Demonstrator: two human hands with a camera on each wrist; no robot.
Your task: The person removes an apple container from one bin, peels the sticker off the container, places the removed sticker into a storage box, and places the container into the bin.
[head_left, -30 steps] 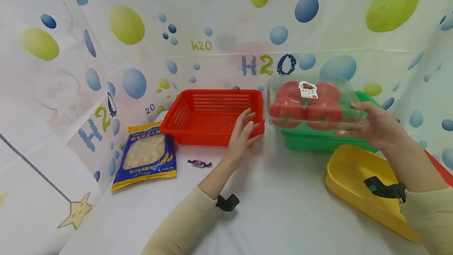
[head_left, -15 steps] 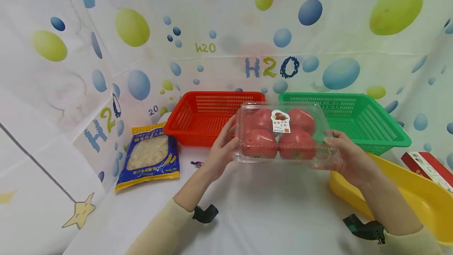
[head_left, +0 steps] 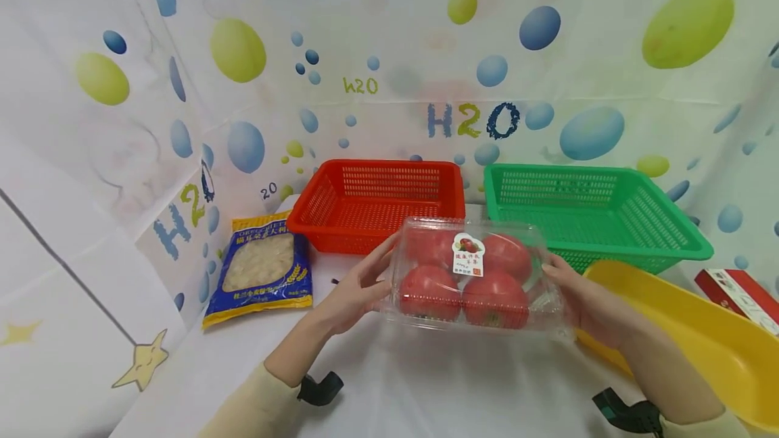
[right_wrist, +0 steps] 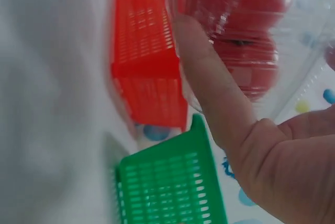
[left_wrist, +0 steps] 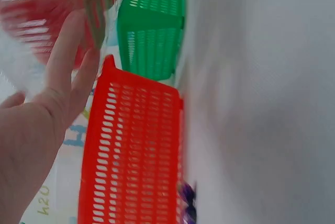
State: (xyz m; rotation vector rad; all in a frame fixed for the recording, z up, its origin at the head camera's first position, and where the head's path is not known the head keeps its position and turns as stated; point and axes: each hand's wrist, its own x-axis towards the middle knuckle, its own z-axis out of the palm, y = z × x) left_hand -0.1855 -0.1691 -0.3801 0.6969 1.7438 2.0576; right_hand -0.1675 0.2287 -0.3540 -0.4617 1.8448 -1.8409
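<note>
A clear plastic box of red tomatoes [head_left: 467, 276], with a white label on its lid, is held up over the table in the head view. My left hand [head_left: 353, 296] holds the box's left end, its fingers [left_wrist: 65, 59] along the plastic wall in the left wrist view. At the right end, my right hand [head_left: 587, 309] grips the box; one finger [right_wrist: 214, 82] lies along the box's side in the right wrist view. The box tilts, its lid facing me, and covers part of the red basket's front edge. Some fingertips are hidden by the box.
Behind the box stand a red basket [head_left: 389, 217] and a green basket [head_left: 566, 222]. A blue-and-yellow pasta bag [head_left: 262, 265] lies left. A yellow tray [head_left: 681, 336] and a red-and-white carton [head_left: 739, 296] are on the right. A small purple-wrapped candy [left_wrist: 188, 203] lies before the red basket.
The box has moved left and down, away from the green basket toward me. My left hand, earlier free by the red basket, has taken hold of its left end.
</note>
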